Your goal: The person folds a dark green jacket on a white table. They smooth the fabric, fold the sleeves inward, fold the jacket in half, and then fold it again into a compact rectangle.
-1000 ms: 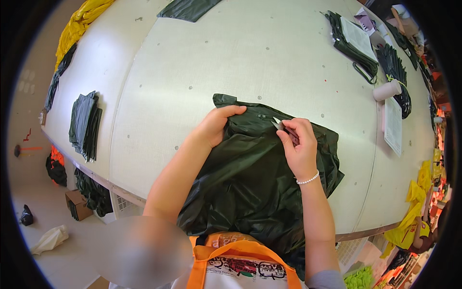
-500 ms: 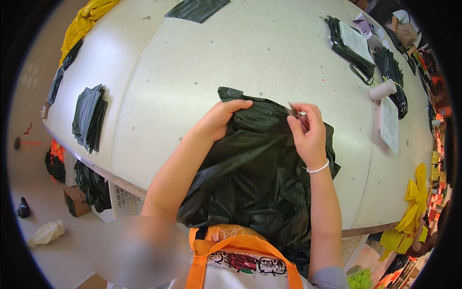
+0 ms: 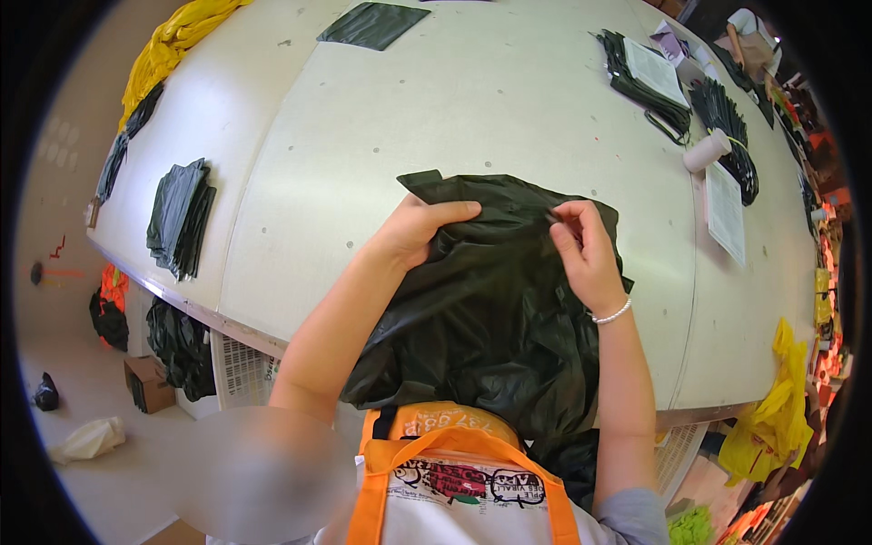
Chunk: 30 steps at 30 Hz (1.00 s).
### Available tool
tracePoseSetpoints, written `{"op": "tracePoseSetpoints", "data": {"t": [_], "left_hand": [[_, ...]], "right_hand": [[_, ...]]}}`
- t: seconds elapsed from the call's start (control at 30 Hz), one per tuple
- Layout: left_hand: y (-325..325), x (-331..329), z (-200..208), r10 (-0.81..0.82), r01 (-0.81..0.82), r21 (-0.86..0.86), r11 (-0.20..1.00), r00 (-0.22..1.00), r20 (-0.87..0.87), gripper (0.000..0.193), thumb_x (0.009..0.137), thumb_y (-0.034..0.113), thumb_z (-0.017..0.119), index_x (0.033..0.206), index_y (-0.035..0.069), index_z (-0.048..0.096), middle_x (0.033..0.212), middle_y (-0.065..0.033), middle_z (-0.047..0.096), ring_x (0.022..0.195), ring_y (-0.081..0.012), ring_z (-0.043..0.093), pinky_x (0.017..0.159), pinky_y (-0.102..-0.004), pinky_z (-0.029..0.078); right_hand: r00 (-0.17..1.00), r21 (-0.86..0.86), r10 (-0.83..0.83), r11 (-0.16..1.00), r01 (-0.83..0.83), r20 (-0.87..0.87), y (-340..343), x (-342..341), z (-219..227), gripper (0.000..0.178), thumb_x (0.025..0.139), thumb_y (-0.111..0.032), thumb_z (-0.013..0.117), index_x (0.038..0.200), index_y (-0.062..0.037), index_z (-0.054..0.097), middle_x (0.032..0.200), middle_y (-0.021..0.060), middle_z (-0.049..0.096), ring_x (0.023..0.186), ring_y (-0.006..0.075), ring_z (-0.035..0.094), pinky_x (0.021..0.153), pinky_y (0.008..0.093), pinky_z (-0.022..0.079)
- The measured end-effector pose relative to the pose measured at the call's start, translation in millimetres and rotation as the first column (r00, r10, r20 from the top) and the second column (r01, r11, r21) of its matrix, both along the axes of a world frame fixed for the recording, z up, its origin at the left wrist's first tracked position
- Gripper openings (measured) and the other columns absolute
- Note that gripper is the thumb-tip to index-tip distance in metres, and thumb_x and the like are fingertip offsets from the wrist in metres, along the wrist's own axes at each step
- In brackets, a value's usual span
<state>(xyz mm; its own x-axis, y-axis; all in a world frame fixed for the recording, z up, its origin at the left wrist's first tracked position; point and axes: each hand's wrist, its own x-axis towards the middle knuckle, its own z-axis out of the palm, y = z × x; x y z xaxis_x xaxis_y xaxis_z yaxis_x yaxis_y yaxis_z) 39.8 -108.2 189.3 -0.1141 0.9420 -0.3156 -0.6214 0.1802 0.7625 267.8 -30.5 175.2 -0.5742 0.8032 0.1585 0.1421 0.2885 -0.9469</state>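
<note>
A dark green, shiny fabric garment [image 3: 481,300] lies bunched over the table's near edge and hangs down in front of me. My left hand [image 3: 420,227] grips its upper left part, the thumb lying on top of the cloth. At the upper right of the cloth is my right hand [image 3: 586,245], with thumb and forefinger pinched together. Small snips are in that hand, mostly hidden by the fingers; only a dark tip shows against the fabric. A white beaded bracelet circles the right wrist.
Folded dark green pieces [image 3: 180,218] are stacked on the left of the table [image 3: 345,182]. Farther off lie a flat dark piece [image 3: 374,25] and yellow cloth [image 3: 173,50]. At right are dark bundles [image 3: 724,127], a white cylinder [image 3: 707,151] and paper sheets [image 3: 724,213].
The snips' blades, plainly visible before, are now largely hidden in my right hand. The garment's top edge has spread and shifted slightly left. My left hand still holds the cloth.
</note>
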Motion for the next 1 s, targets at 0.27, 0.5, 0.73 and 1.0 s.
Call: {"op": "tracePoseSetpoints", "data": {"t": [0.27, 0.5, 0.73, 1.0], "left_hand": [[-8.8, 7.5, 9.2, 0.035, -0.028, -0.088, 0.996, 0.996, 0.08, 0.023, 0.083, 0.0, 0.06, 0.105, -0.009, 0.059, 0.101, -0.0172, 0.065, 0.09, -0.0256, 0.066, 0.079, -0.0356, 0.056], [-18.4, 13.3, 18.0, -0.017, 0.02, -0.031, 0.999, 0.997, 0.077, 0.026, 0.086, 0.003, 0.06, 0.108, -0.008, 0.058, 0.102, -0.016, 0.065, 0.091, -0.0242, 0.066, 0.08, -0.0353, 0.055], [-30.6, 30.2, 13.7, -0.23, 0.261, 0.104, 0.96, 0.943, -0.241, 0.052, 0.089, 0.042, 0.063, 0.115, -0.003, 0.055, 0.103, -0.0101, 0.063, 0.093, -0.0145, 0.06, 0.077, -0.0284, 0.05], [-53.3, 6.4, 29.8, -0.297, 0.203, -0.221, 0.954, 0.526, -0.797, 0.028, 0.077, 0.018, 0.075, 0.094, -0.001, 0.066, 0.08, -0.0014, 0.064, 0.074, -0.0081, 0.056, 0.07, -0.0226, 0.045]], "right_hand": [[0.997, 0.236, -0.026, 0.971, 0.042, -0.071, -14.1, 4.4, 10.9, 0.016, 0.085, -0.007, 0.067, 0.094, -0.0011, 0.055, 0.092, 0.0051, 0.053, 0.077, 0.013, 0.056, 0.069, 0.0231, 0.048], [0.997, 0.296, -0.046, 0.953, 0.06, -0.054, -20.4, 9.1, 26.5, 0.024, 0.08, -0.008, 0.072, 0.099, -0.0018, 0.057, 0.093, 0.0051, 0.054, 0.077, 0.0119, 0.057, 0.07, 0.0227, 0.048], [0.997, 0.148, 0.079, 0.986, -0.076, -0.011, -26.0, -9.7, 51.9, 0.026, 0.076, -0.01, 0.076, 0.096, -0.0003, 0.064, 0.083, 0.0018, 0.062, 0.068, 0.0054, 0.051, 0.063, 0.0195, 0.043], [0.975, -0.259, -0.223, 0.942, 0.211, -0.017, -19.6, 23.1, 19.6, 0.012, 0.081, -0.011, 0.071, 0.079, -0.0005, 0.066, 0.067, -0.0065, 0.054, 0.061, 0.0017, 0.042, 0.056, 0.0186, 0.035]]}}
